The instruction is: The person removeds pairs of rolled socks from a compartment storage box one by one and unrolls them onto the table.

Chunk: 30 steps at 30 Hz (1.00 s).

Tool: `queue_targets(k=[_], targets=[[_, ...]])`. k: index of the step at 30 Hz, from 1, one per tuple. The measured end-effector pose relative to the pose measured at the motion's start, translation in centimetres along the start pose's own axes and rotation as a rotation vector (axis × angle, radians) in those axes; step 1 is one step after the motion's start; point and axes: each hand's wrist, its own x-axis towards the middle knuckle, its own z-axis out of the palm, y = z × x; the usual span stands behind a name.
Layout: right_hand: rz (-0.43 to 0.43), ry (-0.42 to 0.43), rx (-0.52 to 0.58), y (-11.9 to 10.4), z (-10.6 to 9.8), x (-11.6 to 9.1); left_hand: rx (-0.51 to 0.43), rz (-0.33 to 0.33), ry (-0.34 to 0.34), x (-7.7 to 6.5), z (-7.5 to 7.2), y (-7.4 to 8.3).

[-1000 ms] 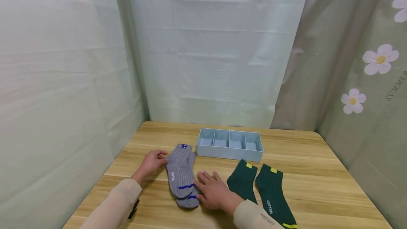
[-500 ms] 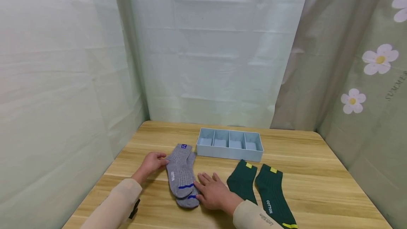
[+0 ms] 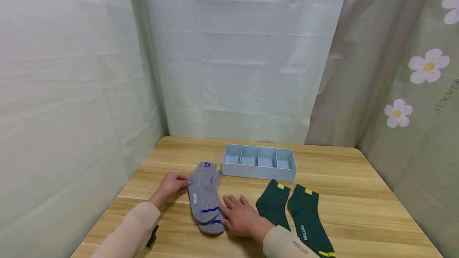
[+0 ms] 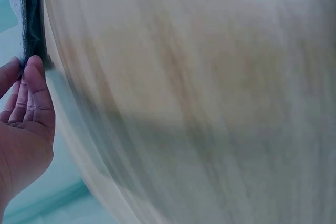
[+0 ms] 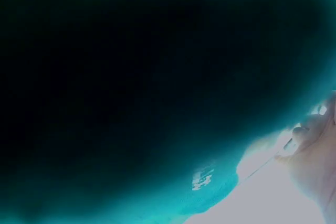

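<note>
Two grey socks with blue stripes lie overlapped on the table, the upper sock [image 3: 203, 194] over most of the lower sock [image 3: 212, 228]. My left hand [image 3: 173, 185] pinches the left edge of the upper one near its heel. In the left wrist view, the thumb and forefinger of that hand [image 4: 29, 108] meet on the dark edge of the sock [image 4: 32, 19]. Flat beside the toes lies my right hand [image 3: 242, 217], its fingers spread and its thumb touching the grey fabric. The right wrist view is mostly dark and blurred, with this hand [image 5: 315, 166] at its right edge.
A pale blue box [image 3: 259, 171] with several compartments stands behind the socks. To the right lie two dark green socks, a left one [image 3: 273, 204] and a right one [image 3: 309, 222], partly behind my right forearm. Curtains [image 3: 236, 71] enclose the wooden table [image 3: 365, 206].
My left fingers have drawn together on the edge of the upper grey sock. The right hand and the other things look the same.
</note>
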Motion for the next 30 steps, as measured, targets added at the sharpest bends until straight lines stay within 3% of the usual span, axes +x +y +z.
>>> queue_targets(k=[12,30], targets=[[-0.006,0.006,-0.002,0.1,0.1,0.0,-0.131,0.013,0.023,-0.1,-0.4,-0.7],[-0.014,0.005,-0.024,-0.2,-0.4,-0.3,-0.046,-0.008,0.045,0.0,-5.1,-3.7]])
